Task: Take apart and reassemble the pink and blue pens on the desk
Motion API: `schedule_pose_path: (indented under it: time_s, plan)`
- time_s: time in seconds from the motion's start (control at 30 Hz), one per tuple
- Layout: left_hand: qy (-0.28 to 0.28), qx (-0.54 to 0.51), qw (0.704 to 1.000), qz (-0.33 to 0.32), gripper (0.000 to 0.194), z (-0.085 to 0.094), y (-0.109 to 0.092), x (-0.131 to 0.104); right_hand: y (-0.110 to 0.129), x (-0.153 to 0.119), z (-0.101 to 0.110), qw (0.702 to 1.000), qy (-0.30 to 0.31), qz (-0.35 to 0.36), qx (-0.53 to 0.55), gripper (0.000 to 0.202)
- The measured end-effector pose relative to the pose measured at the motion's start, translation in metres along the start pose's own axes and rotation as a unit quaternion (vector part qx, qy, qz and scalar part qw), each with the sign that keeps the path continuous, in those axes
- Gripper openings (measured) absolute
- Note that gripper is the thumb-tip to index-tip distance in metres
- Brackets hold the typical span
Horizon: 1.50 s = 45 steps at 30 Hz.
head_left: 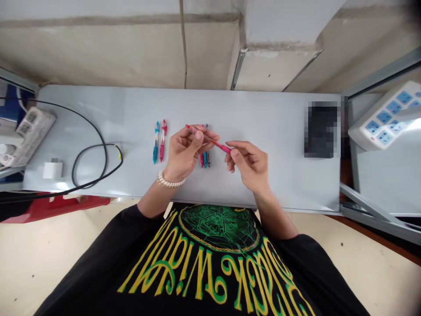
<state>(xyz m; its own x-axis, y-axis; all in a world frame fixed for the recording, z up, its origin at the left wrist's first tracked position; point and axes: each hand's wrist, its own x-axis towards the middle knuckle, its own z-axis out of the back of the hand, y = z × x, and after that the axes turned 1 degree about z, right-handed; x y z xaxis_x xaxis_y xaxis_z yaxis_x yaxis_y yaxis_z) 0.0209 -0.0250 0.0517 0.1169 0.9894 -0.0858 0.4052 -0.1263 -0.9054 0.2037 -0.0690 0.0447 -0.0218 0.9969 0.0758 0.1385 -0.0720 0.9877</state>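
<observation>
A pink pen spans my two hands above the middle of the table. My left hand (186, 149), with a white coil bracelet at the wrist, is closed on its clear and pink upper barrel (192, 129). Thumb and fingers of my right hand (248, 163) pinch the pink pen grip (226, 149). A thin reddish section shows between the two parts; whether they are fully separate I cannot tell. Behind my left fingers lie several pens (205, 160), partly hidden. Left of that hand, a blue pen (155, 142) and another pink pen (162, 141) lie side by side.
The grey table (283, 118) runs along a wall. A black cable (105, 151) loops over its left part, near a white charger (53, 168) and a power strip (33, 134). A blurred black object (320, 129) lies at right, with a larger power strip (384, 118) beyond.
</observation>
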Motion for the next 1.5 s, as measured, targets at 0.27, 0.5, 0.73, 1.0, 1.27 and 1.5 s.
schedule_pose_path:
  time_s: [0.27,0.5,0.73,1.0,1.27,1.5]
  plan:
    - [-0.079,-0.067,0.994,0.017,0.035,-0.01,0.027,0.02,-0.026,0.01,0.0,0.948,-0.089,0.205,-0.228,0.023]
    - [-0.09,-0.085,0.991,0.04,0.034,-0.002,0.034,0.017,-0.029,0.013,0.001,0.972,-0.079,0.11,-0.193,0.014]
    - [-0.077,-0.083,0.992,0.053,0.034,-0.005,0.036,0.015,-0.028,0.013,0.0,0.972,-0.091,0.113,-0.183,0.011]
    - [-0.069,-0.059,0.995,0.052,0.034,-0.004,0.039,0.015,-0.03,0.011,0.002,0.961,-0.089,0.131,-0.228,0.015]
    - [-0.061,-0.047,0.995,0.064,0.034,-0.004,0.041,0.015,-0.031,0.013,-0.002,0.958,-0.053,0.153,-0.236,0.022]
    - [-0.129,-0.11,0.979,0.114,0.018,0.022,0.037,0.032,-0.022,0.009,0.008,0.948,-0.089,0.164,-0.258,0.019]
